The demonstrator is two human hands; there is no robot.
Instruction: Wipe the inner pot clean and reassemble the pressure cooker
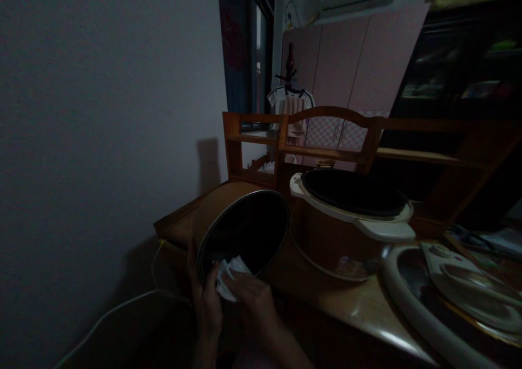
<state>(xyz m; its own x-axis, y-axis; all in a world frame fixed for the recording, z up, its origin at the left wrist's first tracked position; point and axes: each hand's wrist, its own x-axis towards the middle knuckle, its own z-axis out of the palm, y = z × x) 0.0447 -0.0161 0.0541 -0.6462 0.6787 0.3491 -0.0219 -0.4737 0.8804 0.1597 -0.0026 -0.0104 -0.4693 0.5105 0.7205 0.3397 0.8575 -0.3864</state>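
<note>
A large cooking pot [216, 211], tan outside and dark inside, is tipped on its side with its mouth facing toward me. My left hand [207, 298] grips its near left rim, fingers along the outer wall and thumb at the edge. My right hand [255, 298] is closed on a crumpled white tissue [233, 271], pressed at the lower rim close to my left thumb. Just right of the pot stands a big rice cooker body [334, 238] with pale side handles and a dark open top. The picture is dim, so the pot's inside shows little detail.
A rice cooker lid [460, 287] lies at the right on the wooden tabletop [346, 303]. Behind rises a wooden shelf frame [326, 113]. A plain wall [114, 113] borders the left, with a white cable [118, 306] hanging below the table's left edge.
</note>
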